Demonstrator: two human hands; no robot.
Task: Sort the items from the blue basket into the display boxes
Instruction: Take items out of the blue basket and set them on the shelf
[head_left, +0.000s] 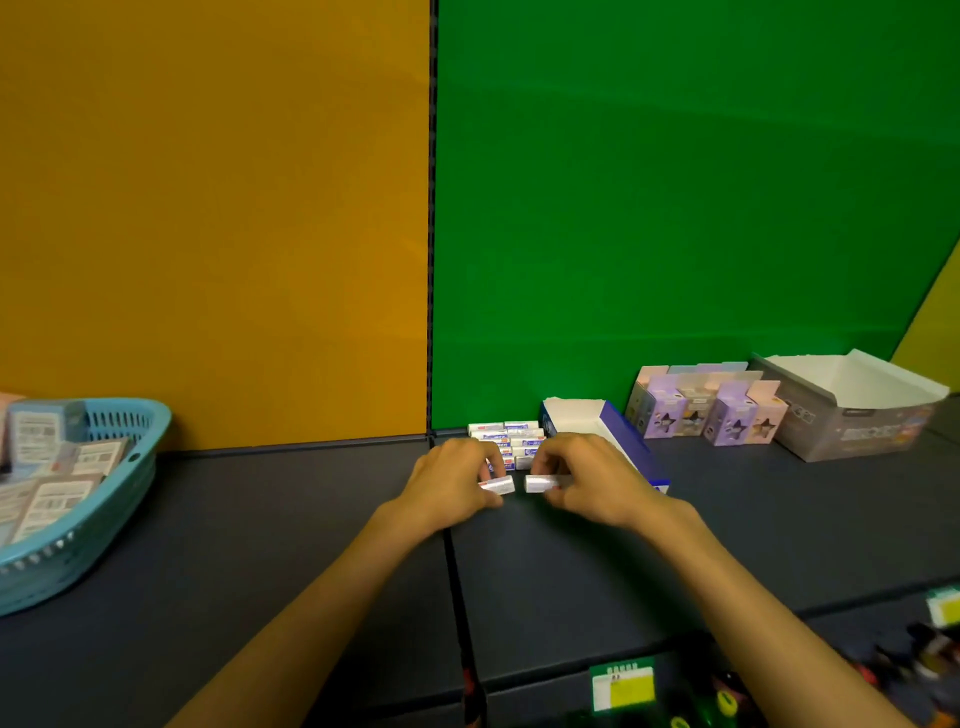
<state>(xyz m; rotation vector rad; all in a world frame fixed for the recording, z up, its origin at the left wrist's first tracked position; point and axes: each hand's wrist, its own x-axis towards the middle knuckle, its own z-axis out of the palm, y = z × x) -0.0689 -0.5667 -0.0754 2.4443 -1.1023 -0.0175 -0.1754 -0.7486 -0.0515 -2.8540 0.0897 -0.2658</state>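
Left hand (451, 480) grip pinching small white box (497, 486); right hand (589, 480) grip pinching another white box (540, 482), near blue-white display box (626, 439).

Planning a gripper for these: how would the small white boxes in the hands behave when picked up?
Each small white box looks light: the left hand and right hand pinch one apiece with fingertips. Flat faces suggest they won't roll. Probably stiff cardboard, though that is unclear.

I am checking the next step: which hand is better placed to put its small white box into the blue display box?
Probably the right hand: it pinches a small white box and lies directly beside the blue display box. The left hand, holding another, is farther away.
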